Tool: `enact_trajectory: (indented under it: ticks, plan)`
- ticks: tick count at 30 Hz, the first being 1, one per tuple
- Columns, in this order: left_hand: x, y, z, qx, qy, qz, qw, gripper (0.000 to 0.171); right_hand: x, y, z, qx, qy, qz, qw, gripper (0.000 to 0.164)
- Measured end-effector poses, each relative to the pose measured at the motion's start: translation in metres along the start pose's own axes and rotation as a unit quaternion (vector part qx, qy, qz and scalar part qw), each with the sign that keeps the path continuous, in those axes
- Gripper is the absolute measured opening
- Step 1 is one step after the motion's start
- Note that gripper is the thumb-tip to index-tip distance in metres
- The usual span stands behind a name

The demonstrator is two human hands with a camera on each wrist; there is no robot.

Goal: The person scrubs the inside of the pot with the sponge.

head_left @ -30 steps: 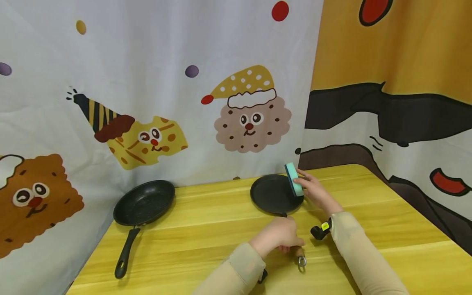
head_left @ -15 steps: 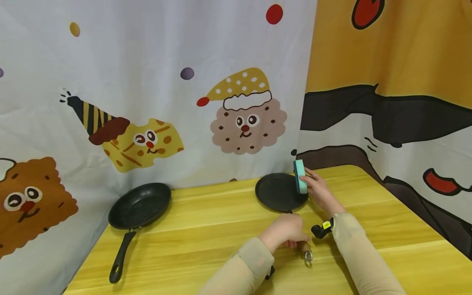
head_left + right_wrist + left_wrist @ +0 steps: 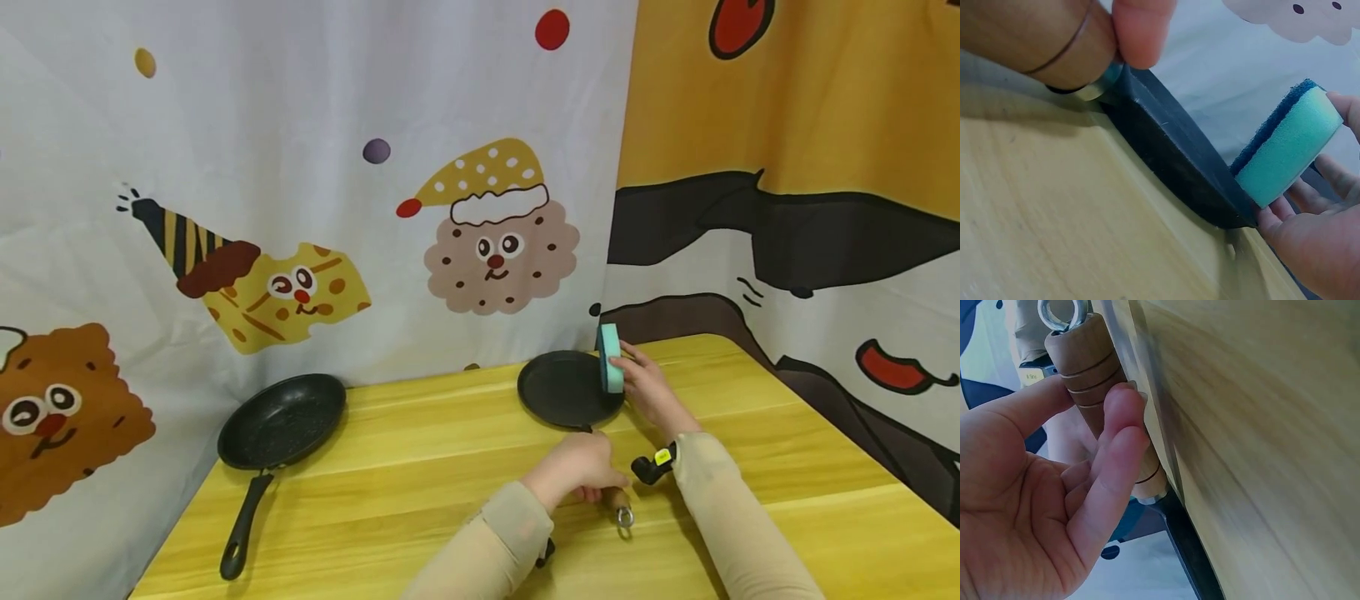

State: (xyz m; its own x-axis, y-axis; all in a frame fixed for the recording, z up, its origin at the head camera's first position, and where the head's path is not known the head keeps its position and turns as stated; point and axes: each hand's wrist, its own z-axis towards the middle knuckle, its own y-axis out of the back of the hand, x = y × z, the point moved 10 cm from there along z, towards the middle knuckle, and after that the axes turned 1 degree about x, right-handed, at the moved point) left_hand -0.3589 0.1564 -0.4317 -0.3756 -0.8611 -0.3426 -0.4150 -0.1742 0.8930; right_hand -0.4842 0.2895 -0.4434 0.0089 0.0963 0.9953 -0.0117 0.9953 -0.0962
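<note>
Your two hands work over one wood-grained table (image 3: 412, 500): the left (image 3: 577, 467) pinches the single wooden handle (image 3: 1088, 350) of a flat black pan (image 3: 562, 390) between thumb and fingers, while the right (image 3: 651, 390) grips one two-layer sponge (image 3: 612, 360), on edge at that pan's right rim; whether they touch, you cannot tell. The flat pan lies near the far edge, one of two pans; a deeper black pan (image 3: 285, 421) stands well apart at left, before three cartoon figures on white cloth (image 3: 300, 100).
</note>
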Motion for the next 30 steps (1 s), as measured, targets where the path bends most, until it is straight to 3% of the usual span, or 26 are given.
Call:
enact_trajectory:
  ticks: [3, 5, 8, 12, 15, 22, 30]
  plan:
    - [0.003, 0.001, -0.003, 0.010, -0.032, -0.062, 0.9975, 0.037, 0.005, 0.000, -0.003, 0.004, -0.003, 0.012, 1.000, 0.076]
    - [0.007, 0.003, -0.008, 0.018, -0.053, -0.105, 0.9928, 0.054, 0.008, 0.001, -0.004, 0.004, -0.004, 0.018, 1.000, 0.075]
    - [0.015, 0.011, -0.018, 0.024, -0.090, -0.129, 0.9872, 0.077, 0.011, 0.001, -0.004, 0.003, -0.001, 0.020, 1.000, 0.075]
    - [0.031, 0.024, -0.037, 0.006, -0.131, -0.097, 0.9866, 0.068, 0.016, -0.008, -0.004, 0.006, 0.005, 0.014, 1.000, 0.075]
    - [0.048, 0.027, -0.053, 0.006, -0.153, -0.113, 0.9817, 0.058, 0.016, -0.016, -0.005, 0.019, 0.003, 0.012, 1.000, 0.074]
    - [0.117, 0.046, -0.091, -0.012, -0.130, -0.232, 0.9639, 0.038, 0.024, -0.045, -0.008, 0.062, 0.005, -0.005, 0.998, 0.072]
    - [0.193, 0.078, -0.142, -0.060, -0.100, -0.262, 0.9580, 0.040, 0.042, -0.089, -0.001, 0.119, 0.026, -0.026, 0.992, 0.069]
